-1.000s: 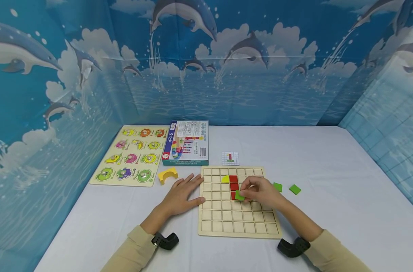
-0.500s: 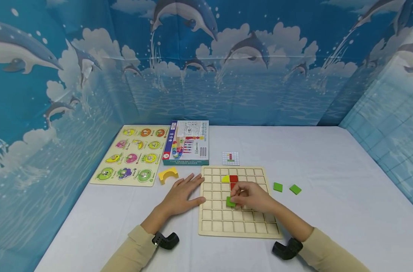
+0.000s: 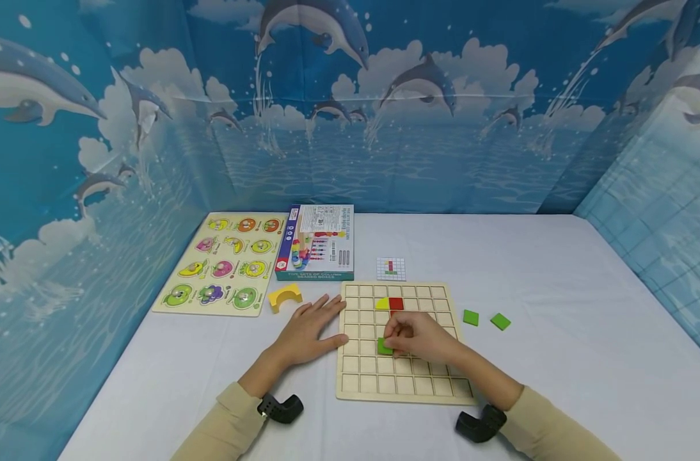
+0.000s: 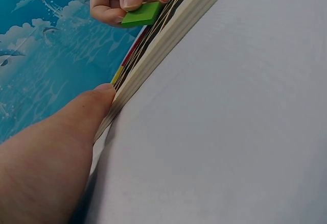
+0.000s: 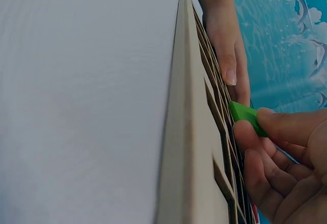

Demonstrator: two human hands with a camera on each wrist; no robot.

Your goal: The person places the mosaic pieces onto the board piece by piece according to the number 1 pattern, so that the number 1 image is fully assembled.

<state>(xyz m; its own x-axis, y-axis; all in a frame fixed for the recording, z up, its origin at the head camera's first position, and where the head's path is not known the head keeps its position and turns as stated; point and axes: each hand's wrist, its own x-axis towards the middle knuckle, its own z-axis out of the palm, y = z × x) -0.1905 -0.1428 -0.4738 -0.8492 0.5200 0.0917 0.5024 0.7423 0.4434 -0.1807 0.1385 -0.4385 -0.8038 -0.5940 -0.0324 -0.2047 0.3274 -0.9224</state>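
Note:
In the head view a wooden grid board [image 3: 368,384] lies flat on the white table. My right hand [image 3: 421,337] pinches a green square tile [image 3: 384,347] between thumb and fingers over the board's middle rows. The right wrist view shows that green tile [image 5: 244,116] tilted, close to the grid. My left hand [image 3: 308,331] lies with fingers spread at the board's left edge, its fingertips touching the rim. A yellow rounded tile [image 3: 382,303] and a red square tile [image 3: 396,303] sit in the grid's second row. More red below is mostly hidden by my right hand.
Two loose green tiles [image 3: 471,317] lie right of the board. A small pattern card [image 3: 391,269] lies behind it. A yellow arch block [image 3: 285,296], a boxed toy set [image 3: 315,246] and a fruit puzzle board [image 3: 212,282] are at the left.
My right hand has carried the green tile leftward and nearer to me, from beside the red tiles to a cell lower left. My left hand has stayed put.

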